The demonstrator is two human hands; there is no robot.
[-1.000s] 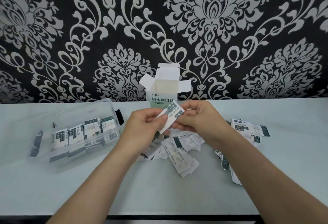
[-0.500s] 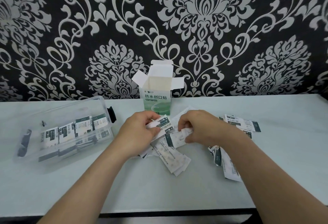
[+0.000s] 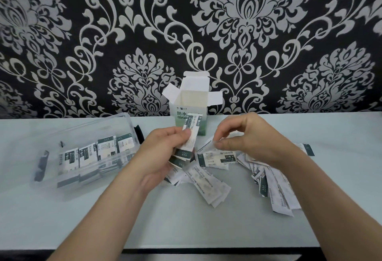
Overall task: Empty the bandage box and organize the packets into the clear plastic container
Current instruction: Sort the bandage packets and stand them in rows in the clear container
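On the table, loose packets lay scattered mid-surface. Above them the left hand gripped a small stack; the right hand pinched one packet. The part-filled container sat near the left edge, the opened box at the back edge. The fanned stack could slip and scatter.

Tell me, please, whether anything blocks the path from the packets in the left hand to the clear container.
Nothing visible does: the clear container sits just left of the left hand holding the packets, its top apparently open.
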